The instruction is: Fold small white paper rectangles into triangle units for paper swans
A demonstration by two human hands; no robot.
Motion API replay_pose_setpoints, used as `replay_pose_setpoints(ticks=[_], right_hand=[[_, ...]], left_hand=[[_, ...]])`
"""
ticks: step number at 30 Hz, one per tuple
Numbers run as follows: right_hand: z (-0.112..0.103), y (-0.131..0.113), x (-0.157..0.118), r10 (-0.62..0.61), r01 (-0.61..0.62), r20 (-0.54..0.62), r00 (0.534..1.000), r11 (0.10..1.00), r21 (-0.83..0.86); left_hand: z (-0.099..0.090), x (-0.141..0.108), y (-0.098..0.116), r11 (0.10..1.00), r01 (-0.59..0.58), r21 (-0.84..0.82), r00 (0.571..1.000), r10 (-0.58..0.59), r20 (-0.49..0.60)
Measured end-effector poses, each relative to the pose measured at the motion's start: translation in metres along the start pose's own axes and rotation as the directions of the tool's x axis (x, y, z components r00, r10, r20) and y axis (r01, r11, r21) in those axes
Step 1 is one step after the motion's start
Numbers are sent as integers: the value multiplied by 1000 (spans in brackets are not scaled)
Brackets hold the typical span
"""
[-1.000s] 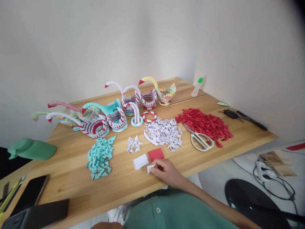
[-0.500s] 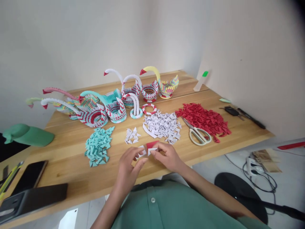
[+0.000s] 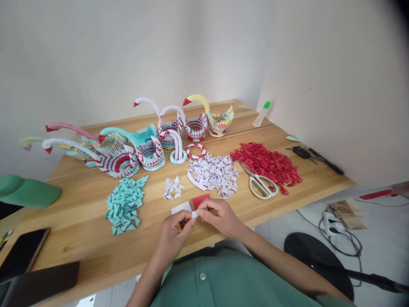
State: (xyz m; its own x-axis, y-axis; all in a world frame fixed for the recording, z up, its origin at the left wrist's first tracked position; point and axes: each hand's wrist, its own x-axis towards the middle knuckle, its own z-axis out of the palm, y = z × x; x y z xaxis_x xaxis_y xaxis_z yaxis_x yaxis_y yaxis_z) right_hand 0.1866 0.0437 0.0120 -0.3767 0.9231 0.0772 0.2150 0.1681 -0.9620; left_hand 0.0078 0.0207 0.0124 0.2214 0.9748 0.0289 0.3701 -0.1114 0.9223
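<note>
Left hand (image 3: 173, 228) and right hand (image 3: 221, 217) together pinch one small white slip (image 3: 194, 214). White paper (image 3: 180, 207) lies at its ten o'clock, red paper (image 3: 201, 200) at one; farther, white triangles (image 3: 215, 172) at one, paper swans (image 3: 151, 156) at eleven.

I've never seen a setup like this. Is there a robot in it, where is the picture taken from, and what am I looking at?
There's no robot: these are a person's bare left hand and right hand. The camera is worn on the head, so you look forward and down, much as the wearer does.

Between the fingertips of both hands is a small piece of white paper. On the wooden table lie folded paper pieces in teal, white and red piles, with scissors by the red one. Swan figures stand behind.
</note>
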Motion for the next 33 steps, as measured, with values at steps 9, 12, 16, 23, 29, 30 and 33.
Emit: replay_pose_setpoints(ticks=[9,12,16,23,29,30,33], right_hand=[[-70,-14,59,-152,210,157,976,853,-478],[-114,-10,111,-74,21,-49,996,725,-688],[-139,9,172,12,-118,-137,991,577,-808],[-128,39,221,110,-137,-94,989,496,-857],[-124,48,235,150,-140,-80,985,446,-884],[-123,49,237,153,-142,-83,985,436,-889],[-121,52,241,158,-153,-96,983,406,-901]], left_hand=[[-4,-28,-34,998,58,-24,936,-62,-347],[-3,-43,-43,987,131,-97,862,-162,-480],[-6,-47,-49,979,176,-104,826,-205,-525],[-11,-41,-57,980,172,-96,861,-197,-469],[-13,-40,-59,972,194,-134,871,-234,-432],[-14,-40,-58,971,196,-140,872,-238,-428],[-15,-38,-54,965,201,-168,873,-255,-417]])
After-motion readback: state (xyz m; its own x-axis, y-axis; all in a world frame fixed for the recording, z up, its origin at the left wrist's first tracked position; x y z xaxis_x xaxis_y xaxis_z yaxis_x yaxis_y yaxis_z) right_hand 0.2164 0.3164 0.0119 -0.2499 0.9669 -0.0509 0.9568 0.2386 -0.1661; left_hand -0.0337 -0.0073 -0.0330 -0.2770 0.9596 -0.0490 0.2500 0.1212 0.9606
